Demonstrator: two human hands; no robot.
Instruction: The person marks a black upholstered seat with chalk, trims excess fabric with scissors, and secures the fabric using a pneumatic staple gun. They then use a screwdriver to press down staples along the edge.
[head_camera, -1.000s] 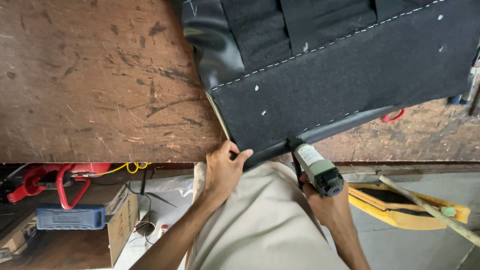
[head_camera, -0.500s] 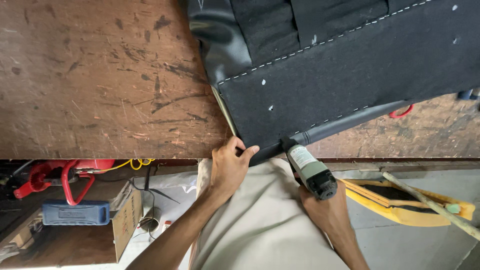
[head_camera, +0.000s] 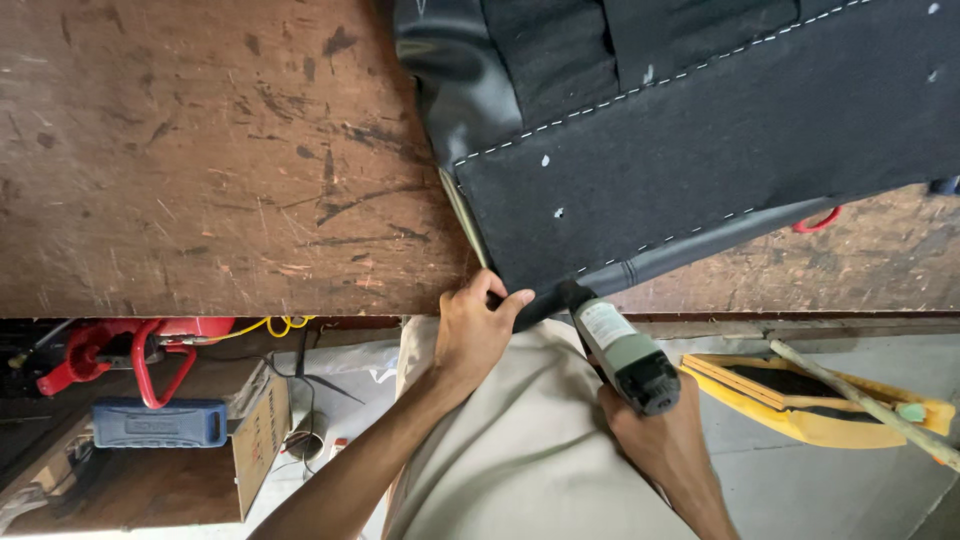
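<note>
At nine o'clock, below the desk edge, a red metal tool (head_camera: 110, 352) is seen on a lower shelf, with a blue plastic block (head_camera: 160, 423) just beneath it and a yellow coiled cable (head_camera: 272, 325) trailing off toward three o'clock. Above them, the scarred brown wooden desk (head_camera: 200, 160) fills the upper left.

At the middle, the left hand (head_camera: 478, 330) is curled at the desk edge, its fingers closed on the lower corner of the black stitched fabric cushion cover (head_camera: 720, 140); the corner is pinched between thumb and fingers. The cover itself is spread from twelve o'clock out to three o'clock, lying flat on the desk, with white stitching along its seams and a glossy black rolled edge at its upper left.

Just toward three o'clock from that hand, a grey-green cylindrical power tool (head_camera: 622, 355) is gripped in the right hand (head_camera: 655, 430), fingers wrapped fully around its body; its nose is touching the cover's lower edge.

At four o'clock, a yellow flat plastic piece (head_camera: 800, 405) lies on the floor, crossed by a pale wooden stick (head_camera: 860, 400).
</note>
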